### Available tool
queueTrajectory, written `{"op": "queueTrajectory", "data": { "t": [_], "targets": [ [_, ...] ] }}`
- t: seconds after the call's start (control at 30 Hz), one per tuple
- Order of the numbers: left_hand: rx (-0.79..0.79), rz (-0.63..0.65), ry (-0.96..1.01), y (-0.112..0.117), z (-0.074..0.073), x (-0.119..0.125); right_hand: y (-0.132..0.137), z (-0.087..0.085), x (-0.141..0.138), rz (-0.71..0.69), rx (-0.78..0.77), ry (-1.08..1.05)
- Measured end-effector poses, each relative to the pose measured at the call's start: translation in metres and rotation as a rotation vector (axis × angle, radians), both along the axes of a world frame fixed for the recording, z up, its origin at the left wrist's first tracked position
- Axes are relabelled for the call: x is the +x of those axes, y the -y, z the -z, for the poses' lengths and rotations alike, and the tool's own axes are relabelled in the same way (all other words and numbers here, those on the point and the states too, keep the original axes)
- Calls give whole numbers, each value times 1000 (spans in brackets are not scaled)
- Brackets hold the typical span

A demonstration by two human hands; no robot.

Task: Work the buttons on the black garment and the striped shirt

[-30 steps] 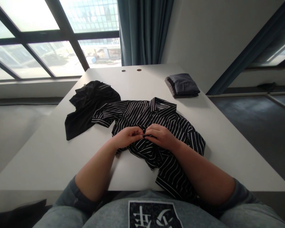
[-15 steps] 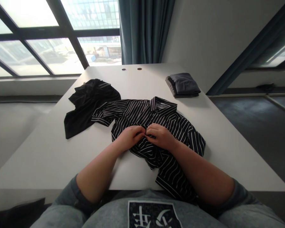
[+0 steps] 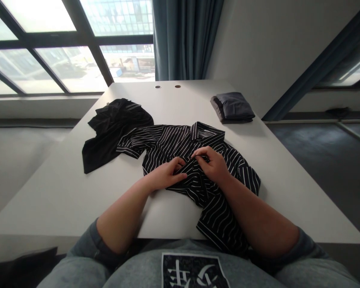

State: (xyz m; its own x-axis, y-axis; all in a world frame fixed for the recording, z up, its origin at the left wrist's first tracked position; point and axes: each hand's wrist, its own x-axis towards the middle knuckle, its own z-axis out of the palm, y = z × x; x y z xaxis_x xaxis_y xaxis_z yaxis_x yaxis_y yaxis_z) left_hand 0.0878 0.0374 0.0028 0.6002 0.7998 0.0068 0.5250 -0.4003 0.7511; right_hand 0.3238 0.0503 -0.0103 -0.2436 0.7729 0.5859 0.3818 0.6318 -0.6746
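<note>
A black short-sleeved shirt with white stripes (image 3: 175,138) lies front up, its collar away from me and one lower part bunched near the table's front edge. My right hand (image 3: 214,164) is closed in a pinch on the raised front edge of the shirt. Just left of it, my left hand (image 3: 165,174) touches the same edge, thumb stretched out and apart from the curled fingers, with cloth showing in the gap. Any button at the fingertips is too small or hidden to make out.
A crumpled black garment (image 3: 108,136) lies at the left, touching the striped sleeve. At the back right of the white table (image 3: 171,104) sits a folded grey-and-black stack of clothes (image 3: 234,108). Two round cable holes are set near the far edge, before a blue curtain (image 3: 186,40).
My hands were pinched together at the shirt's front. The right has moved up and right, lifting the front edge, while the left thumb has spread away from its fingers.
</note>
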Motion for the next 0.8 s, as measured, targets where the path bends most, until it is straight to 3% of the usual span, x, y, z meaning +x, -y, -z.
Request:
{"op": "queueTrajectory", "data": {
  "t": [0.1, 0.33, 0.43, 0.53, 0.67, 0.8],
  "targets": [
    [105, 82, -146, -3, -2, -6, -3, 1, 3, -39, -187, -195],
    [195, 42, -170, -19, -4, -26, -12, 0, 16, -131, -429, -520],
    [161, -11, -124, -20, -10, -33, -14, -6, 31, -191, -466, -554],
    [24, -14, 44, -16, -23, -41, -15, -12, 48, -181, -442, -583],
    [-129, 15, 192, -12, -37, -51, -21, -18, 63, -110, -422, -458],
    [-6, -76, -103, -18, -31, -59, -36, -19, 69, -108, -404, -25]
  ]
}}
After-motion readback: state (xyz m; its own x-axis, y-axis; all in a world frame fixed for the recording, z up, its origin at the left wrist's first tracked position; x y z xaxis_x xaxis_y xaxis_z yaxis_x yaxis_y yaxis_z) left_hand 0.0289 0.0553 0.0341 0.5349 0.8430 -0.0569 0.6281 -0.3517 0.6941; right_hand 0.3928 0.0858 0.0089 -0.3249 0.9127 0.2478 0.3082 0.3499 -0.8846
